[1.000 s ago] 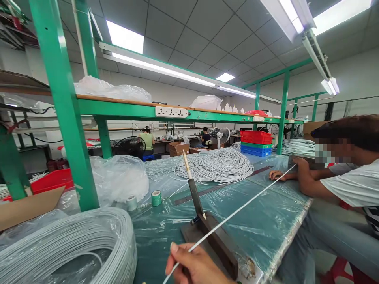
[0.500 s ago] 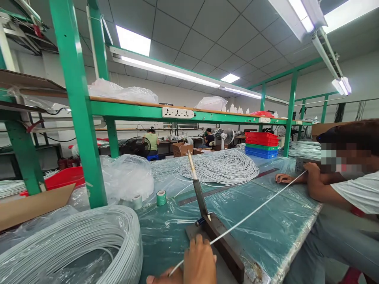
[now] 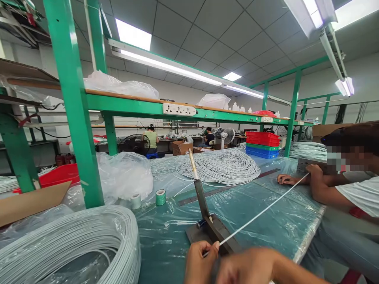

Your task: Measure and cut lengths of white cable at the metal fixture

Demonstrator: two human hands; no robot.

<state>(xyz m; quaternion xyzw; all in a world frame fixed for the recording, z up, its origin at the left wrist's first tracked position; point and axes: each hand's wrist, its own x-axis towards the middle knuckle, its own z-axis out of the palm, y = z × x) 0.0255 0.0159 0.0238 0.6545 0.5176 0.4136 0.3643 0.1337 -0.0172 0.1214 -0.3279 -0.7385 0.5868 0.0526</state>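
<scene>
Presently, my left hand [image 3: 199, 260] pinches the cable [image 3: 260, 212], grip closed, near the lever [image 3: 202, 201]; at far right a co-worker's hand [image 3: 314, 169] holds it. My right hand [image 3: 247, 266], blurred: grip indeterminate. Apparent step: aligning cable across the bench [image 3: 160, 236], which calls next for even tension.

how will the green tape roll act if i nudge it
The green tape roll will likely slide rather than roll, as it sits on a flat end. Its squat shape makes tipping unlikely. The wrinkled plastic sheet might snag it.
</scene>
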